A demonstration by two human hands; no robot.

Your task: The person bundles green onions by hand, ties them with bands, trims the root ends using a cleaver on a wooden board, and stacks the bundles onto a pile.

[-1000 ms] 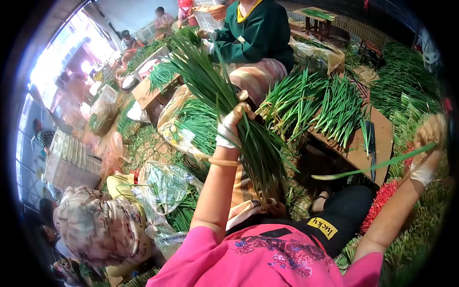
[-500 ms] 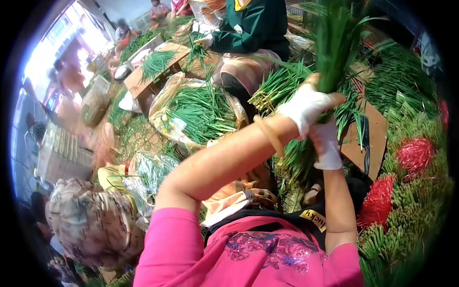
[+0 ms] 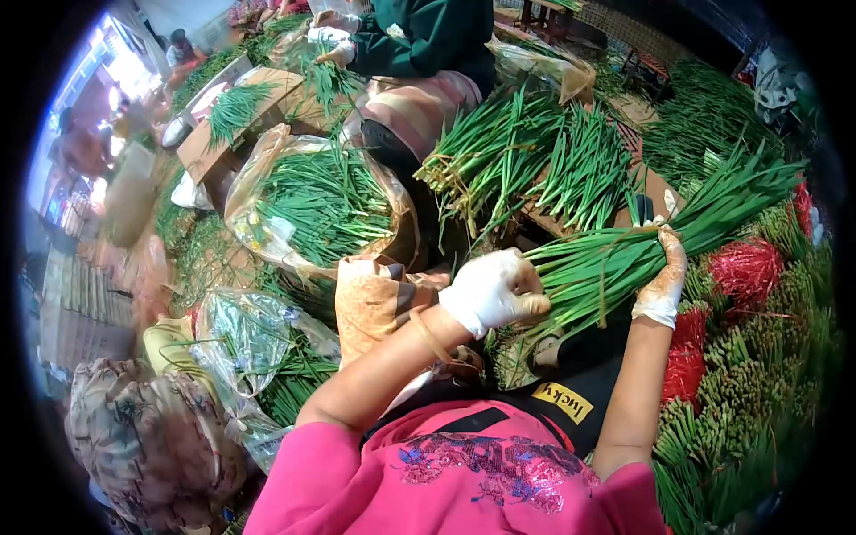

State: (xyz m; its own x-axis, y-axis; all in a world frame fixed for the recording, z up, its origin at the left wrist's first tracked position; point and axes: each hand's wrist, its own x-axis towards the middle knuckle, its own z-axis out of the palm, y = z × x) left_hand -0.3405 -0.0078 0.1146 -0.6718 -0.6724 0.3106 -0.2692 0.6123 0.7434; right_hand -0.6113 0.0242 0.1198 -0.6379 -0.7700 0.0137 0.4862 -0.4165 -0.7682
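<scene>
My right hand (image 3: 662, 278), in a stained white glove, is wrapped round a bunch of long green chives (image 3: 597, 275). The bunch lies slantwise, its broad leaf tops spreading to the upper right. My left hand (image 3: 496, 292), also gloved, is closed with curled fingers right beside the bunch's left end; what the fingers pinch, if anything, is hidden. Beyond my hands, loose chives (image 3: 526, 152) lie heaped on a low board. A dark-handled tool (image 3: 644, 210) shows partly behind the bunch.
An open plastic-lined bag of chives (image 3: 325, 205) stands ahead to the left. Behind it a co-worker in a green sleeve (image 3: 423, 40) handles chives with gloved hands. Red plastic ties (image 3: 747, 270) and rows of bundled chives (image 3: 740, 383) lie at my right. A patterned hat (image 3: 147, 437) is lower left.
The bunch, held upright and high before, has come down and tilted over to the right. My left hand has left the bunch's upper part and moved down to its left end. The view has shifted.
</scene>
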